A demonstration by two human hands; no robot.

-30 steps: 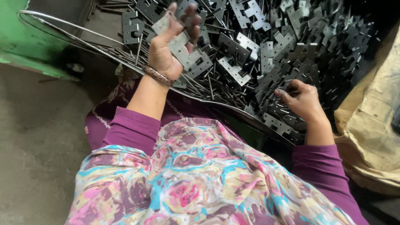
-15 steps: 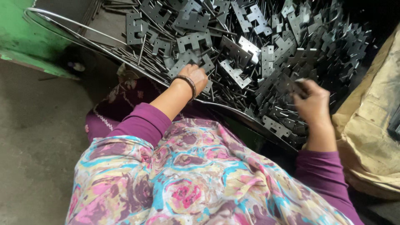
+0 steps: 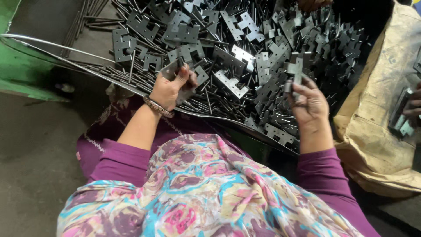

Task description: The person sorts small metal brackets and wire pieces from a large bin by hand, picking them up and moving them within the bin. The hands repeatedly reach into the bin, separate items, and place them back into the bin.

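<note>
Dull grey metal plates [image 3: 230, 83], thin steel rods [image 3: 131, 66], coarse sacking [image 3: 377, 109].

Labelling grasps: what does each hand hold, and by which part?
Left hand: flat metal plate, gripped at its lower end. Right hand: small metal plate, pinched at its lower edge.

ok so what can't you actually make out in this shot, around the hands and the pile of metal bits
- Head view: the metal plate in the left hand is partly covered by its fingers, so its shape is unclear.
- The small metal piece in the right hand is partly hidden by that hand.
- Another person's hand is cut off by the right edge.
- The pile fades into dark top right.
</note>
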